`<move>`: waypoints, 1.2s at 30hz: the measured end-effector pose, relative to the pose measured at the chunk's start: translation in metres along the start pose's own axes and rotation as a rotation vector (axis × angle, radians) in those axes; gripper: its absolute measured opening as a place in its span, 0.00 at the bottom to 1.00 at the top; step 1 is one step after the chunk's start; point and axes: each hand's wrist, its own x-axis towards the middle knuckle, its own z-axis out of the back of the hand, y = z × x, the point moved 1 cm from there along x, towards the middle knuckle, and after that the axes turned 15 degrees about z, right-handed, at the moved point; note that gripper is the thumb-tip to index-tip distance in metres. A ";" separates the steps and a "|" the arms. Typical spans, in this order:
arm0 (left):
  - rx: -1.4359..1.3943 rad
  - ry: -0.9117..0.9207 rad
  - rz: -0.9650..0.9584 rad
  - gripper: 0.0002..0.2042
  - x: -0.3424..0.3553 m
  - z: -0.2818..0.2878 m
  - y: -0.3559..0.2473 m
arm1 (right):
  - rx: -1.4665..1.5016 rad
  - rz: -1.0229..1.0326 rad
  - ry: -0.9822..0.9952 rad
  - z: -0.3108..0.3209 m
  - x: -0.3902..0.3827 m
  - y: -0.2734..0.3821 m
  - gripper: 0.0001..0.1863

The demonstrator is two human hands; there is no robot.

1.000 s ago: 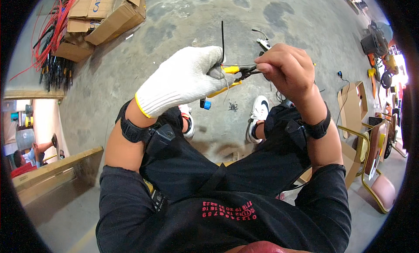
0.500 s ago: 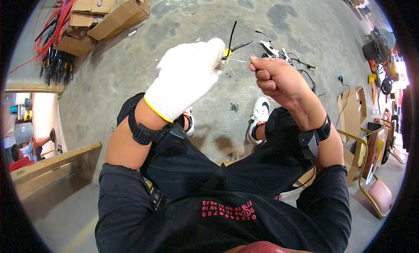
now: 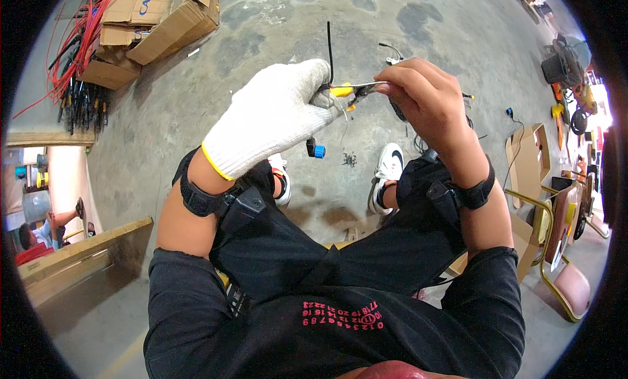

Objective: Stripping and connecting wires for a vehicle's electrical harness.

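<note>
My left hand, in a white knitted glove with a yellow cuff edge, is closed round a cable bundle. A black cable end stands up from its fingertips, and a yellow piece shows beside them. A blue-tipped black connector hangs below the glove. My bare right hand pinches a thin pale wire, which stretches across to the left fingertips. What lies inside the glove is hidden.
Cardboard boxes stand far left, beside red cables and a bundle of black ones. More cables and white parts lie beyond my right hand. A chair and an opened carton are at right. A person sits far left.
My right hand has turned and come a little up, still pinching the thin wire. The black cable end has swung upright and left. The blue-tipped connector now shows below the glove.
</note>
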 end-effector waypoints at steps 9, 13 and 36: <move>0.041 0.044 0.012 0.16 -0.001 0.001 -0.003 | 0.077 0.105 0.014 0.008 0.002 0.009 0.05; 0.032 -0.012 -0.016 0.17 -0.002 0.002 -0.004 | 0.315 -0.170 -0.003 0.004 0.001 0.017 0.09; 0.187 -0.156 -0.002 0.13 -0.001 0.003 -0.001 | 0.035 -0.504 0.050 0.002 -0.003 0.014 0.22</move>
